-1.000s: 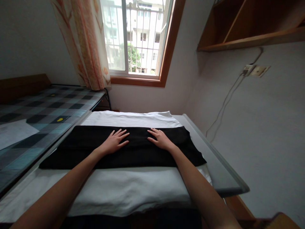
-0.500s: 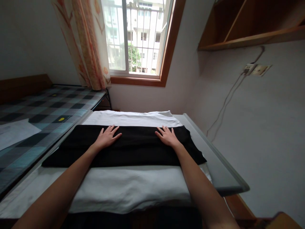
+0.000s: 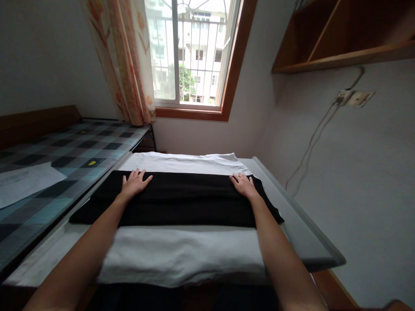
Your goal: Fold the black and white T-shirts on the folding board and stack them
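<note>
A folded black garment (image 3: 191, 203) lies flat in a wide strip over a white cloth (image 3: 181, 255), which looks like a shirt. On the far left part of the black fabric rests my left hand (image 3: 134, 183), palm down with fingers spread. My right hand (image 3: 244, 185) lies the same way near the garment's right end, its fingers apart. Both sets of fingertips are close to the far folded edge. White cloth shows beyond that edge and also on the near side, where it hangs toward me.
The grey table (image 3: 301, 224) has a raised rim on its right. To the left stands a bed with a checked mattress (image 3: 106, 147), a sheet of paper (image 3: 29, 181) on it. A curtain (image 3: 129, 65), a barred window and a wall shelf (image 3: 343, 56) surround the table.
My hands have slid apart over the black garment, the left one leftward and the right one rightward. The view has shifted slightly.
</note>
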### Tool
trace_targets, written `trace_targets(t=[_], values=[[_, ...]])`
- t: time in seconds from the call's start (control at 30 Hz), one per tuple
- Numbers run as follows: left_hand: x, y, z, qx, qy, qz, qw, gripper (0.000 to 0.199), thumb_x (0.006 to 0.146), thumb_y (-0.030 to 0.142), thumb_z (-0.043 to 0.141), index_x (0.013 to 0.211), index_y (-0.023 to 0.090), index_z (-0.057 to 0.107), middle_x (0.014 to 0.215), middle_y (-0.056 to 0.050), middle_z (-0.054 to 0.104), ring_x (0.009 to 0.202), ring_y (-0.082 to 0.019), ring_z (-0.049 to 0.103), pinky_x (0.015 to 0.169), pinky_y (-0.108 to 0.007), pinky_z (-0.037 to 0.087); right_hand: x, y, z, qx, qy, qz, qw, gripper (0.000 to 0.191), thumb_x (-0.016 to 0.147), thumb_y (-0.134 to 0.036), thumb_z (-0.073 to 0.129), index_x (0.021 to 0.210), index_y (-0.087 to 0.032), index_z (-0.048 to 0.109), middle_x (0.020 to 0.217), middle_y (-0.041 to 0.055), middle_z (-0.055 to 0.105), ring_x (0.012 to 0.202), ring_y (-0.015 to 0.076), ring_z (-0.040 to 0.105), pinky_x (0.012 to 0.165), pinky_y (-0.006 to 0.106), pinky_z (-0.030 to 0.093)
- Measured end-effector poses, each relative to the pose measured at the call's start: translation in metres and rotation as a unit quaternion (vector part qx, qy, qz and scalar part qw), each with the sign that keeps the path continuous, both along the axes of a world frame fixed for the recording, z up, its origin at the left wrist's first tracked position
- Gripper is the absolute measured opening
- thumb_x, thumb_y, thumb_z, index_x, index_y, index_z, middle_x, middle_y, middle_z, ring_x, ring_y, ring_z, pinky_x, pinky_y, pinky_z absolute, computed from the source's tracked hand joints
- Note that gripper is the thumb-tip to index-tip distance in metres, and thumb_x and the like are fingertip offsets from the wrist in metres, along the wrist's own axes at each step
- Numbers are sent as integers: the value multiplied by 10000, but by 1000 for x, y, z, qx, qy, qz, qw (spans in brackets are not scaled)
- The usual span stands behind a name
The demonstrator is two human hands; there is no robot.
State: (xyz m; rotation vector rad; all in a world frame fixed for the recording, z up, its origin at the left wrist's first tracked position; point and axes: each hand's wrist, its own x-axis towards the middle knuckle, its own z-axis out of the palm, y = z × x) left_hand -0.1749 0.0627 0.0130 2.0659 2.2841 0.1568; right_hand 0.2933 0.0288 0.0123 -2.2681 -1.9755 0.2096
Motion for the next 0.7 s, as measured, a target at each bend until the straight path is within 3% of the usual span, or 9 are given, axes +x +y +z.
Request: trace_targets(t=[0.27,0.4,0.57,0.7], values=[[-48,-2,-2,22,23,23,999,719,913,598,241,1456,153,397,1519,-157,359,1406,-313,305,1123,-475,263,-4,-3,1,5,-18,-4,1000,614,974,-552,242,1449,-206,422,1544,118,323,1442,260,219,1159,509,113],[-78,-7,7,30,60,31,997,687,898,599,258,1405,186,468,1499,-131,398,1327,-374,390,1053,-539,331,-8,-4,1,15,-21,-8,1000,602,971,-539,275,1438,-195,438,1529,121,354,1430,266,247,1155,515,124],[-106,4,17,-5,80,-42,996,621,889,513,336,1398,187,480,1482,-124,425,1297,-373,428,1024,-530,360,-9,-4,0,27,-17,-9,999,579,969,-521,308,1419,-189,460,1517,120,374,1416,262,275,1152,518,130],[-114,19,23,-24,72,-82,994,617,897,450,367,1435,153,421,1464,-142,449,1322,-331,420,1043,-473,348,-9,-4,0,39,-15,-8,999,557,969,-499,332,1399,-178,481,1501,123,399,1402,261,301,1150,524,140]])
